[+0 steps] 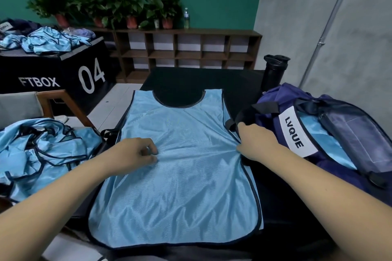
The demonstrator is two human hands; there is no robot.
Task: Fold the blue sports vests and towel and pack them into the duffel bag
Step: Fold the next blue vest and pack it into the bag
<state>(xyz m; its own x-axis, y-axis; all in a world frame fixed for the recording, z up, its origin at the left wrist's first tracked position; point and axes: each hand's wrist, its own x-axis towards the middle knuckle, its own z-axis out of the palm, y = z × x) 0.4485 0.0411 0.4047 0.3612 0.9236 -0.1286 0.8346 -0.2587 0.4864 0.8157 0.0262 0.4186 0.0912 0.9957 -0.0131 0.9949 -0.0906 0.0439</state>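
Sky-blue mesh sports vest, navy-trimmed, lies flat on the black surface, with its long axis running away from me, the neck scoop at the far end and the rounded hem nearest. My right hand pinches its right edge, just beside the navy duffel bag. My left hand rests mid-vest with fingers curled; I cannot tell whether they nip the cloth.

Black bottle up past the right fingers, shelf with plants way beyond that, black box far off the left fingers.
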